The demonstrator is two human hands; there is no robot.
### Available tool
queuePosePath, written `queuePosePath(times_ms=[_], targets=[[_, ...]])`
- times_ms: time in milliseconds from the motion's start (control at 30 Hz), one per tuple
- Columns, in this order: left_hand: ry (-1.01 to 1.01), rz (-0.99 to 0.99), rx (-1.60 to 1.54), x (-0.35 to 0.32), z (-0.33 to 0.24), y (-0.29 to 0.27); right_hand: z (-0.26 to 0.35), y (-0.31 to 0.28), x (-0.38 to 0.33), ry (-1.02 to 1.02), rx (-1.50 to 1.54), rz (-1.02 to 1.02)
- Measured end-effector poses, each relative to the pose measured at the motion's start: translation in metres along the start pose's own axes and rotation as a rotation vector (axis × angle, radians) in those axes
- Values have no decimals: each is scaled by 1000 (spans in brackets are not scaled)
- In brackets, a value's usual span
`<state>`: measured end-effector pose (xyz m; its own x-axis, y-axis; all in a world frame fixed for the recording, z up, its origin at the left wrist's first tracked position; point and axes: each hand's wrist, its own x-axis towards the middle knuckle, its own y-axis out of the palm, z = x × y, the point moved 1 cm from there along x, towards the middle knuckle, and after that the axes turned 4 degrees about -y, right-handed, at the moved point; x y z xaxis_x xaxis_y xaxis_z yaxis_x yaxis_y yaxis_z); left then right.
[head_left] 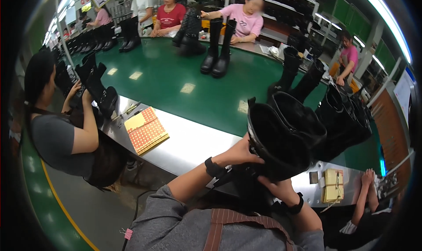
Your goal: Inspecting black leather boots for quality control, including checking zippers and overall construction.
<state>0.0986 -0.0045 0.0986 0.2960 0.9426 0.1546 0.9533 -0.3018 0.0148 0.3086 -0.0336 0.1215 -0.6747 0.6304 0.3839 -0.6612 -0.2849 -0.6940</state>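
Orange-yellow label sheet (146, 130) on counter (189, 145)

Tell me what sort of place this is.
Most likely a boot factory line. Pairs of tall black boots stand on a long green conveyor belt, seated workers line both sides, and both hands hold a black boot.

Matt black leather-like boot (281, 141) with soft dull shaft, glossy smooth green conveyor belt (176, 79) at twelve o'clock, brushed metal table edge (189, 145), paper sheet of orange stickers (147, 130) at nine o'clock, grey cloth sleeve (171, 224)
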Motion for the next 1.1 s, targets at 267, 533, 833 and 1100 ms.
queuePosePath(times_ms=[267, 533, 833, 1100], targets=[[-17, -43, -10, 16, 23, -6, 54, -130, -7, -379, -454, -530], [-97, -61, 8, 8, 24, -3, 96, -147, 62, -278, -483, 167], [-67, 40, 92, -2, 17, -13, 110, -141, 93, -173, -472, 537], [67, -479, -508, -15, 54, -135, 56, -137, 214, -157, -358, 182]])
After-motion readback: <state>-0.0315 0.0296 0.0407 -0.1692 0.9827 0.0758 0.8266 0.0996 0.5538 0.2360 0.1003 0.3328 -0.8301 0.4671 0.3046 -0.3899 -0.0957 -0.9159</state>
